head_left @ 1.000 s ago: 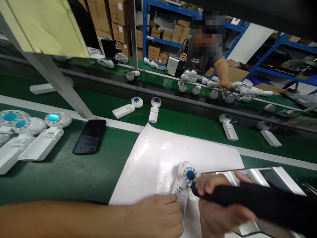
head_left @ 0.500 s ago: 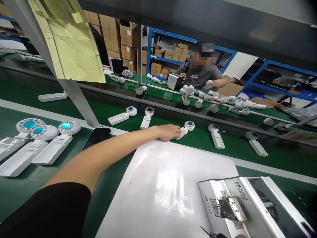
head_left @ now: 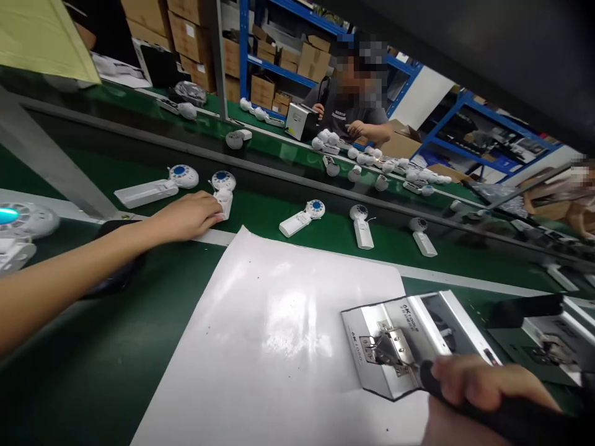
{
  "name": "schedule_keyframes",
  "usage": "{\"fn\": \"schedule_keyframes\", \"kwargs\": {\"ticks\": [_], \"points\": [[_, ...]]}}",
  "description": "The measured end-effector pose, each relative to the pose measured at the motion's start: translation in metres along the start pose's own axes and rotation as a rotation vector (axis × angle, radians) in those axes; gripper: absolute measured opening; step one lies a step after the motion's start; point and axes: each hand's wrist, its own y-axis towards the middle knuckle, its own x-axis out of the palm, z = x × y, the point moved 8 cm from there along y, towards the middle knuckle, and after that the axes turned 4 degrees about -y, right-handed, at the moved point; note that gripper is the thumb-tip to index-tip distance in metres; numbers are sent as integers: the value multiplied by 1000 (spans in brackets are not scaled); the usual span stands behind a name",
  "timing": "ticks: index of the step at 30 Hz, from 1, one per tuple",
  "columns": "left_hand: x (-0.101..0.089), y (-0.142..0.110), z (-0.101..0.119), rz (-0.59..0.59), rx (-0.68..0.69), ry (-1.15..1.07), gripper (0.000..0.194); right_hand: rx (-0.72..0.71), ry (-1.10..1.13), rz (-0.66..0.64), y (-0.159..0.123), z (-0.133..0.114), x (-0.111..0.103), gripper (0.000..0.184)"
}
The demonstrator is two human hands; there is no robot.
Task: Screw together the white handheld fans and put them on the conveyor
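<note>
My left hand [head_left: 198,215] reaches across to a white handheld fan [head_left: 223,184] on the green belt, with its fingers curled about the handle. The fan's round head, blue at its centre, faces up; part of the handle is hidden by the fingers. At the lower right, my right hand [head_left: 493,385] is wrapped round a black electric screwdriver [head_left: 515,416]. The screwdriver points at the metal outlet of a silver screw feeder [head_left: 381,313]; whether its tip touches cannot be made out. A white sheet [head_left: 260,347] lies between my hands.
More fans lie along the belt, one [head_left: 183,176] to the left and another [head_left: 304,217] to the right. A dark phone [head_left: 109,285] lies under my left forearm. A second feeder [head_left: 553,341] stands far right. Across the line sits a co-worker [head_left: 346,111] with many white fan parts.
My left hand has left one fan and moved left to its neighbour. My right hand with the screwdriver has come into fuller view. The camera has turned, shifting the scene left and up.
</note>
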Motion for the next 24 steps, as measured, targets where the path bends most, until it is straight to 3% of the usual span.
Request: {"fn": "schedule_keyframes", "kwargs": {"ticks": [2, 4, 7, 10, 13, 15, 18, 24], "points": [[-5, 0, 17, 80, -18, -35, 40, -125, -32, 20, 1, -9, 25, 57], [-8, -6, 49, 130, -21, -80, 35, -183, -55, -35, 0, -14, 52, 64], [1, -28, 130, 119, 129, -215, 23, -192, -54, -79, -5, -21, 72, 58], [31, -62, 227, -20, 448, -332, 12, -93, 34, -166, -12, -23, 81, 63], [71, -96, 292, -177, 666, -343, 10, 77, 216, -246, -25, -18, 92, 65], [89, -111, 313, -183, 775, -353, 18, 128, 270, -292, -34, -18, 102, 55], [102, -121, 319, -169, 832, -410, 14, 146, 278, -340, -43, -16, 121, 45], [104, -121, 314, -167, 797, -456, 13, 112, 329, -383, -51, -4, 160, 68]]}}
